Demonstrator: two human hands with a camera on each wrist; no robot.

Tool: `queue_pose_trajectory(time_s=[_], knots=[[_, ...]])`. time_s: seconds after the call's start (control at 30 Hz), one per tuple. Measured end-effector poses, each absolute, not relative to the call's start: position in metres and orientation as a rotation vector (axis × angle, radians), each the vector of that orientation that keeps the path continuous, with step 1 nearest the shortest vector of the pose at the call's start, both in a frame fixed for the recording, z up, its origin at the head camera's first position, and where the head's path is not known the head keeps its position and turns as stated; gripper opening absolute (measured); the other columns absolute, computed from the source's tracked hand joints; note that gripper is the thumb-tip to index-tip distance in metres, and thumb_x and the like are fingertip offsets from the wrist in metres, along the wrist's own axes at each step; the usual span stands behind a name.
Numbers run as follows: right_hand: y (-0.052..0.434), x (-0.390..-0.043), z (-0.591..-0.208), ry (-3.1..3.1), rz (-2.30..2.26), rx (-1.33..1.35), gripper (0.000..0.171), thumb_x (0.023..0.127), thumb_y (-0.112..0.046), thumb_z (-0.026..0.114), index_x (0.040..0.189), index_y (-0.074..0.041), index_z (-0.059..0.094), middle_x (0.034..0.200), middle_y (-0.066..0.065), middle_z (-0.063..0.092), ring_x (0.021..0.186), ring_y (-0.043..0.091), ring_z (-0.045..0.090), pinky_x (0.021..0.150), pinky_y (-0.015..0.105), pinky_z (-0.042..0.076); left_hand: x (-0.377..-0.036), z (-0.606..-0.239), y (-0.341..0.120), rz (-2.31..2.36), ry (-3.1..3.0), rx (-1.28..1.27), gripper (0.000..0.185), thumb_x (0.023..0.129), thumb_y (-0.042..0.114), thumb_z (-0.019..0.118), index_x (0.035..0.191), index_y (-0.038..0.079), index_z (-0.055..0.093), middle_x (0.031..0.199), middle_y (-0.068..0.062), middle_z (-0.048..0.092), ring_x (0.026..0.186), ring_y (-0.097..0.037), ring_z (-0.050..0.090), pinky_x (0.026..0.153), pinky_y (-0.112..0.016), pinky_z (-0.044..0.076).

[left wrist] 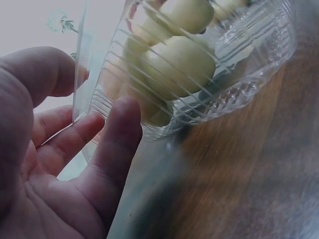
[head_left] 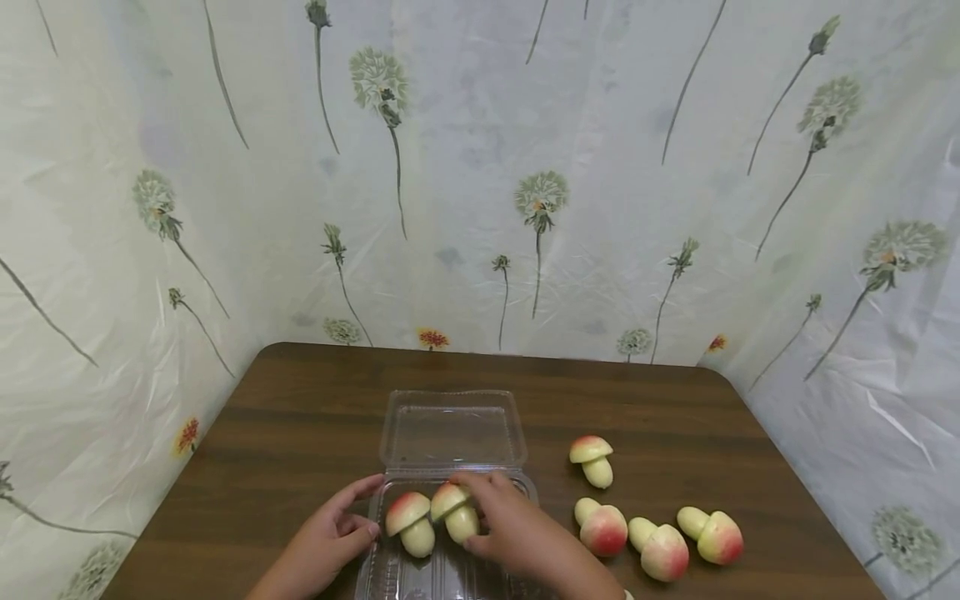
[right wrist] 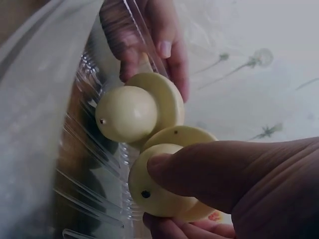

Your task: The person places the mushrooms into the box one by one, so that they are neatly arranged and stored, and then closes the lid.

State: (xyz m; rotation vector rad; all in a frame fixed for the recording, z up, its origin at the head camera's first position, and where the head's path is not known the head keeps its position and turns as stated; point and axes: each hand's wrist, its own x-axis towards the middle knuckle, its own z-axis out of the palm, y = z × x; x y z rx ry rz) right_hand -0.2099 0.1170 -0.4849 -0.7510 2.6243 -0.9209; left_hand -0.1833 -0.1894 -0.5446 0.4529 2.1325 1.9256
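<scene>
My right grip [head_left: 498, 521] pinched a toy mushroom [head_left: 455, 512] into the clear clamshell tray [head_left: 450, 575] while my left grip [head_left: 337, 533], fingers spread, steadied its rim; next, I judged, releasing beside the seated mushroom [head_left: 408, 523].

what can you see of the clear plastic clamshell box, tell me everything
The clear plastic clamshell box is a thin, see-through hinged container with ribbed walls. It lies open on the brown wooden table, its flat lid folded back toward the far side and its tray nearest the person. Two toy mushrooms sit in the tray: the left one rests free, and the right hand holds the other by its stem. The left hand touches the tray's left rim with its fingers.
</scene>
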Motion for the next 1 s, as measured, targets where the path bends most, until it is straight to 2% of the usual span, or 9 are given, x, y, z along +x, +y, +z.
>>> queue_pose_trajectory(time_s=[0.13,0.5,0.63,0.87,1.0], knots=[[0.1156,-0.2086,-0.4855,2.66,-0.871,-0.73,0.074,0.086,-0.017,0.086,0.15,-0.028,0.05,0.119,0.008,0.054,0.081,0.009,0.053,0.066,0.025,0.049,-0.1845,-0.5443,-0.1888,1.923,2.139,0.466,0.067,0.102,0.009,0.067,0.16,-0.001,0.034,0.156,-0.036,0.035,0.101,-0.019,0.07,0.086,-0.028,0.061],[0.1122,-0.204,-0.4921,2.649,-0.861,-0.651,0.074,0.084,-0.015,0.087,0.147,-0.027,0.05,0.108,0.007,0.054,0.073,0.012,0.053,0.06,0.027,0.048,-0.1848,-0.5433,-0.1883,1.884,2.129,0.473,0.068,0.102,0.009,0.066,0.16,-0.001,0.032,0.159,-0.036,0.032,0.101,-0.017,0.07,0.085,-0.026,0.061],[0.1134,-0.203,-0.4942,2.669,-0.852,-0.666,0.073,0.084,-0.015,0.086,0.146,-0.027,0.049,0.107,0.007,0.054,0.074,0.011,0.052,0.062,0.027,0.049,-0.1855,-0.5451,-0.1874,1.893,2.121,0.492,0.069,0.101,0.007,0.066,0.16,-0.003,0.032,0.159,-0.037,0.032,0.101,-0.017,0.07,0.086,-0.025,0.06],[0.1123,-0.204,-0.4941,2.688,-0.817,-0.693,0.073,0.084,-0.014,0.086,0.145,-0.029,0.049,0.115,0.01,0.058,0.083,0.012,0.055,0.067,0.029,0.052,-0.1854,-0.5461,-0.1871,1.894,2.153,0.513,0.069,0.101,0.006,0.066,0.16,-0.003,0.032,0.157,-0.038,0.033,0.099,-0.018,0.07,0.085,-0.025,0.06],[0.1113,-0.2036,-0.4945,2.691,-0.833,-0.7,0.074,0.084,-0.01,0.085,0.145,-0.03,0.049,0.116,0.011,0.057,0.082,0.013,0.055,0.065,0.028,0.051,-0.185,-0.5453,-0.1879,1.89,2.175,0.514,0.068,0.101,0.006,0.066,0.159,-0.003,0.033,0.157,-0.038,0.034,0.098,-0.018,0.07,0.085,-0.025,0.06]])
